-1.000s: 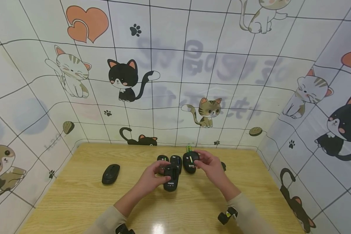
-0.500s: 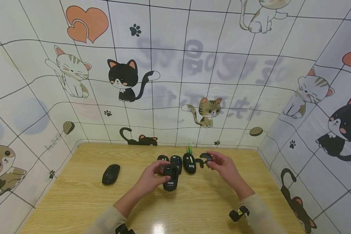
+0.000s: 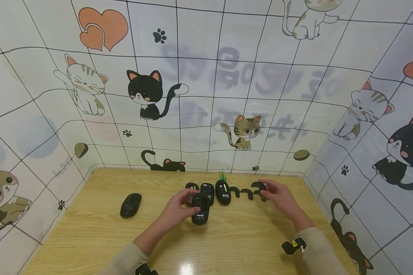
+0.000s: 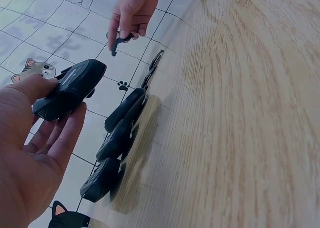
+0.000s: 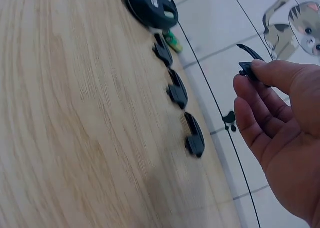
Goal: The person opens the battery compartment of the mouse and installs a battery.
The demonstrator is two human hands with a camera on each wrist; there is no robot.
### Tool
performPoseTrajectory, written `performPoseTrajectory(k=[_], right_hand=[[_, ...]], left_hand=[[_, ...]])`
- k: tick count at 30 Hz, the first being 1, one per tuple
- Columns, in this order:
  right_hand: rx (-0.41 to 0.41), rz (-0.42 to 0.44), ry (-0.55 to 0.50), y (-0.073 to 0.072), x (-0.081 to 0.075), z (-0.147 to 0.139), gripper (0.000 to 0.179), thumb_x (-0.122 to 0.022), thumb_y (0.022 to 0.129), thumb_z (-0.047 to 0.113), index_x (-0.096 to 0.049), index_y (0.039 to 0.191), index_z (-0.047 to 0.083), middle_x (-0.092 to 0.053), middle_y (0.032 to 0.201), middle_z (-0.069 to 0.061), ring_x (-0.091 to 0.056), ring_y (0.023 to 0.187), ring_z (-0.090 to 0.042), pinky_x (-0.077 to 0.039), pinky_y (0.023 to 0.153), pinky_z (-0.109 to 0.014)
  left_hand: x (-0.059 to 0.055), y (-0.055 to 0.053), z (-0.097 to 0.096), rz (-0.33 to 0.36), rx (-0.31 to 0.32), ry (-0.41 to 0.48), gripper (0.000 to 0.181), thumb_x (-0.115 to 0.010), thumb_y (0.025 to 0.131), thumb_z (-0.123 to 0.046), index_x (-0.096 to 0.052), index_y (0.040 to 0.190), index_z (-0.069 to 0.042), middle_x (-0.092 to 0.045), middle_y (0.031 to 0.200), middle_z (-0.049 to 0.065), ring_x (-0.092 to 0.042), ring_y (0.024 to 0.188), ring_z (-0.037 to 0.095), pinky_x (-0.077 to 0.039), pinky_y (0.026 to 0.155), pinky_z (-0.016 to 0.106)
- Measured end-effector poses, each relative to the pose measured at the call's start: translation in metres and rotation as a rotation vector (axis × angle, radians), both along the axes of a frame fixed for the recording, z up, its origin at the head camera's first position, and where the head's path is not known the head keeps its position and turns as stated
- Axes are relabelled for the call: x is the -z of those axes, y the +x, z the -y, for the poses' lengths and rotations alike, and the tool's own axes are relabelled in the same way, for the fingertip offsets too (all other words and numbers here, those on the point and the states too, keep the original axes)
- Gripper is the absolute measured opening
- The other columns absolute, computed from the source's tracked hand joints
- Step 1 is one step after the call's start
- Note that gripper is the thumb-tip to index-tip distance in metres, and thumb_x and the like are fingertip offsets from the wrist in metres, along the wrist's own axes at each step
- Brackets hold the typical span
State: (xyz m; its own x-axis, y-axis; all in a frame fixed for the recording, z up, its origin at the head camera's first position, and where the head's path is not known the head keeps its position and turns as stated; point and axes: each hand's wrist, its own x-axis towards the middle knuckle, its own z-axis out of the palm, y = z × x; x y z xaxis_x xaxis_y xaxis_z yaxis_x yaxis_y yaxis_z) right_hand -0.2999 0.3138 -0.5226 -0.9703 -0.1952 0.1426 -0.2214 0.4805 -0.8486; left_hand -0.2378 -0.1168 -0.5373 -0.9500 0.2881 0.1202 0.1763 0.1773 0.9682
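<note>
Mouse (image 4: 75, 88) and curved piece (image 5: 248, 70) are gripped in separate hands (image 3: 174, 210) (image 3: 278, 196) over a wooden table (image 3: 227, 244) beside cat-printed walls (image 3: 199, 84).

A light wooden table (image 3: 89, 236) with streaky grain bears a labelled mouse (image 3: 223, 192), black and lying belly up. Just beyond the labelled mouse sit two green batteries (image 3: 221, 176), side by side. Close on its left lies a second upturned mouse (image 3: 210, 190), and past that a third upturned mouse (image 3: 191, 186), partly hidden. On its right, three small black pieces form a line: a nearest cover (image 5: 161, 52), a middle cover (image 5: 177, 94) and a farthest cover (image 5: 195, 140). Well to its left rests a right-side-up mouse (image 3: 130, 205), also black.
</note>
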Motion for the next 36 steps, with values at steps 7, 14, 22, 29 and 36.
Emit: performPoseTrajectory(k=[7, 14, 22, 29, 36], right_hand=[[0.040, 0.008, 0.026, -0.010, 0.011, -0.031, 0.050, -0.075, 0.106, 0.007, -0.060, 0.153, -0.003, -0.071, 0.109, -0.019, -0.076, 0.096, -0.028, -0.065, 0.080, -0.036], [0.069, 0.032, 0.077, -0.017, 0.023, -0.052, 0.048, -0.072, 0.107, 0.002, -0.059, 0.153, -0.006, -0.070, 0.103, -0.017, -0.071, 0.088, -0.022, -0.062, 0.074, -0.032], [0.099, 0.043, 0.210, -0.018, 0.032, -0.058, 0.045, -0.073, 0.106, 0.002, -0.062, 0.150, -0.005, -0.068, 0.101, -0.013, -0.062, 0.076, -0.021, -0.054, 0.062, -0.029], [0.094, 0.016, 0.323, -0.020, 0.038, -0.062, 0.043, -0.076, 0.104, 0.003, -0.066, 0.145, -0.005, -0.071, 0.103, -0.014, -0.067, 0.089, -0.023, -0.053, 0.067, -0.030], [0.084, 0.012, 0.382, -0.021, 0.040, -0.062, 0.044, -0.075, 0.103, 0.002, -0.065, 0.145, -0.006, -0.072, 0.109, -0.018, -0.071, 0.097, -0.033, -0.057, 0.078, -0.043]], left_hand=[[-0.001, 0.001, 0.001, 0.004, 0.000, 0.008, 0.050, -0.088, 0.096, -0.009, -0.070, 0.142, -0.014, -0.068, 0.139, 0.012, -0.068, 0.111, 0.027, -0.062, 0.083, 0.033], [-0.001, 0.001, 0.000, 0.014, -0.001, 0.006, 0.050, -0.087, 0.096, -0.009, -0.070, 0.142, -0.015, -0.067, 0.140, 0.012, -0.069, 0.112, 0.028, -0.063, 0.084, 0.034], [-0.002, 0.001, -0.001, 0.017, -0.003, 0.005, 0.050, -0.088, 0.095, -0.010, -0.070, 0.142, -0.015, -0.069, 0.136, 0.011, -0.069, 0.111, 0.027, -0.062, 0.083, 0.034], [-0.003, 0.002, -0.001, 0.016, -0.006, 0.002, 0.050, -0.088, 0.095, -0.010, -0.071, 0.141, -0.017, -0.069, 0.138, 0.010, -0.068, 0.112, 0.028, -0.061, 0.083, 0.034], [-0.003, 0.001, -0.001, 0.006, -0.003, -0.006, 0.050, -0.088, 0.095, -0.011, -0.071, 0.141, -0.018, -0.068, 0.139, 0.010, -0.068, 0.112, 0.028, -0.060, 0.084, 0.034]])
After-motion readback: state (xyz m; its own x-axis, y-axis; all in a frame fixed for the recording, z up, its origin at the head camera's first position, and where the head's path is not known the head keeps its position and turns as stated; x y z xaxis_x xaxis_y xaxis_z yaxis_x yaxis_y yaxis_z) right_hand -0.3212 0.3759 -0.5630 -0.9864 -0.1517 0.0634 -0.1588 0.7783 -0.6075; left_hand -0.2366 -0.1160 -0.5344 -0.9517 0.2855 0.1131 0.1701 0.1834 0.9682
